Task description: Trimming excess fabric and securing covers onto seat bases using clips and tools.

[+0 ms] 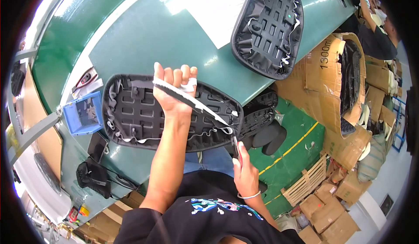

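Note:
A black padded seat (126, 128) lies underside up on the green table in front of me, its ribbed plastic base ringed by gathered fabric. My left hand (169, 103) is closed above it, gripping a long trim strip (197, 104) of black fabric with a frayed white edge. That strip slants down to the seat's right end, where it still meets the fabric. My right hand (247, 174) wraps round a slim cutting tool (238, 150) with a red handle; its tip is close to the strip's lower end. Whether it is a knife or scissors is unclear.
A blue bin (83, 128) with scraps and red-handled pliers (85, 79) are on the left. Another upturned seat (267, 36) rests at the table's far right. Beyond the edge stand a large carton (312, 76), more black seats (257, 121) and a wooden pallet (305, 180). Someone works far right.

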{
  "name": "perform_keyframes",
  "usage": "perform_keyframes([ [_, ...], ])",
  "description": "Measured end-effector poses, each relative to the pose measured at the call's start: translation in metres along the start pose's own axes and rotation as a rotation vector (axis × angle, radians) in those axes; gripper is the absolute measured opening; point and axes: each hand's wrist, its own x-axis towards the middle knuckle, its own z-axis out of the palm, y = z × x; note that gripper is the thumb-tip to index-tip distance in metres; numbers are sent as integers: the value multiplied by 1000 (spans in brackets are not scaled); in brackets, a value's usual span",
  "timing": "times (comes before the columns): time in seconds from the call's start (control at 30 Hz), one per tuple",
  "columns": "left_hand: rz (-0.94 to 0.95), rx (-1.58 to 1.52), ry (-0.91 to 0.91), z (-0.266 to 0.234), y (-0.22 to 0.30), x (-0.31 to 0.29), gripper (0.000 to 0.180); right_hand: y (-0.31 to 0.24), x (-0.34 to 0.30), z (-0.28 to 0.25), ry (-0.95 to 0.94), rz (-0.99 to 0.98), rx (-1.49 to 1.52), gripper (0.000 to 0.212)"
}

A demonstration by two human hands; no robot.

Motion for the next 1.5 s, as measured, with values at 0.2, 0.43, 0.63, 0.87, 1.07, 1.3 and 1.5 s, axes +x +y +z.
perform_keyframes([
  [0.2,384,1902,-533,16,36,6,31,25,25,34,224,347,682,55],
  [0.43,225,2573,-395,35,104,11,32,-21,137,28,481,-45,669,60],
  [0.63,-89,2205,226,-25,107,-66,43,-64,234,26,255,-199,236,64],
  [0.87,574,2343,74,8,75,-4,30,-78,232,38,14,-384,178,49],
  [1.07,587,2404,-18,6,66,3,29,-73,262,-16,-111,-797,-231,51],
  [1.3,441,2305,-160,3,74,11,35,-105,313,-31,-484,-1103,-537,57],
  [1.5,-292,1301,62,26,129,17,38,-83,290,-25,-519,-847,-577,63],
])
